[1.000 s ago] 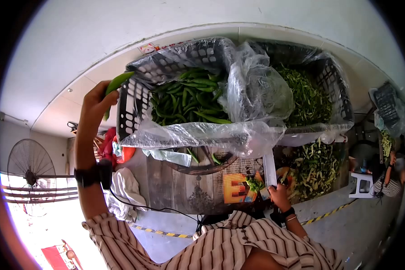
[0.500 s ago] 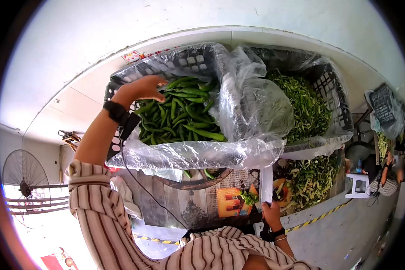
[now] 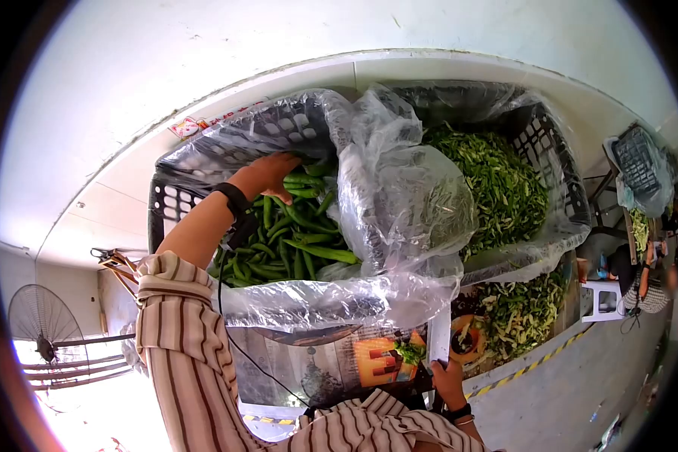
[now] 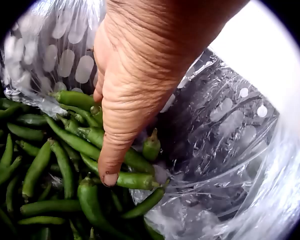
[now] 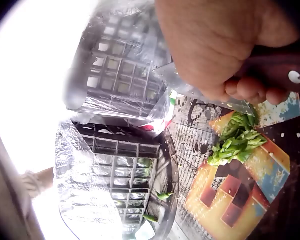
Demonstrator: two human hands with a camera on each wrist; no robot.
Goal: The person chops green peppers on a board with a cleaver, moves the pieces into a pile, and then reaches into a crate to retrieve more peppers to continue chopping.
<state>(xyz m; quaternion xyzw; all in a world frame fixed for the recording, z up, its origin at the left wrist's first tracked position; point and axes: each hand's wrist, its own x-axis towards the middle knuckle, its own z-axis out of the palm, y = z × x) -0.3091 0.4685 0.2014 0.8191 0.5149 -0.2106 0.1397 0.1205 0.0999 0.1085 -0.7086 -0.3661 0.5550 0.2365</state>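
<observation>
Because the peppers (image 4: 37, 170) look light, firm and slippery, pinch them mid-body; your left grip (image 3: 267, 175) is open, your right grip (image 3: 449, 383) clasps the knife (image 3: 439, 337).

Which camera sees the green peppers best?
The left wrist view: green peppers look biggest there. The head view shows them smaller, partly behind the left hand. The right wrist view mostly shows bits through the crate.

I have my left hand (image 3: 270, 177) stretched well out from the torso (image 3: 373, 423), thumb extended; right hand (image 3: 450, 384) curled nearer it.
</observation>
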